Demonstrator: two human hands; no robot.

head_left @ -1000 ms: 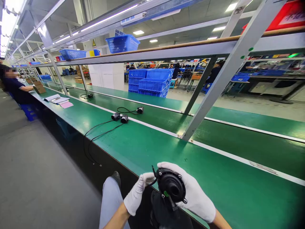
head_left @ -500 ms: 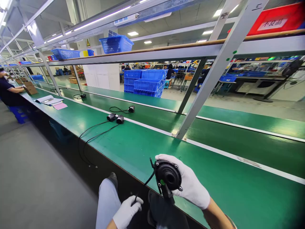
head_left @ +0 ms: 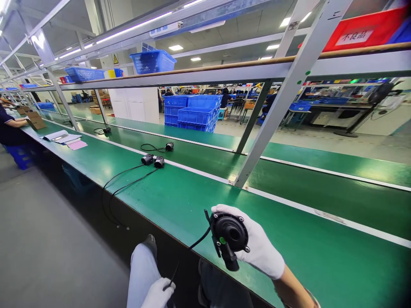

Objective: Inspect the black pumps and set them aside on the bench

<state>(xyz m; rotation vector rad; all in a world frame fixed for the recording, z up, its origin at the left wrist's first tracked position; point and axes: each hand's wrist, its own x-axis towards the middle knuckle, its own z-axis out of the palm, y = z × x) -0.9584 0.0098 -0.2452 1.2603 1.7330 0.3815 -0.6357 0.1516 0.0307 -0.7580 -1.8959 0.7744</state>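
My right hand [head_left: 261,250], in a white glove, is wrapped round a small black pump [head_left: 230,233] above the front edge of the green bench. The pump's round face with a central hole, corner screws and a green dot is turned toward me. A black cable [head_left: 201,240] runs from its left side down past the bench edge. Below the edge, over my lap, my gloved left hand [head_left: 159,292] is closed on this cable. Two more black pumps, one [head_left: 147,159] beside the other [head_left: 159,162], lie further left, their cables hanging over the edge.
Another pump [head_left: 169,146] lies on the darker middle strip [head_left: 199,159]. A slanted metal post [head_left: 272,124] rises from the bench and carries a shelf with blue baskets [head_left: 152,62] and a red bin [head_left: 362,34]. Papers [head_left: 61,136] lie left, near a co-worker [head_left: 9,128] and a cardboard box [head_left: 36,120].
My left hand has moved down and to the left along the cable. The pump in my right hand has shifted slightly right in view. The camera view has shifted a little.
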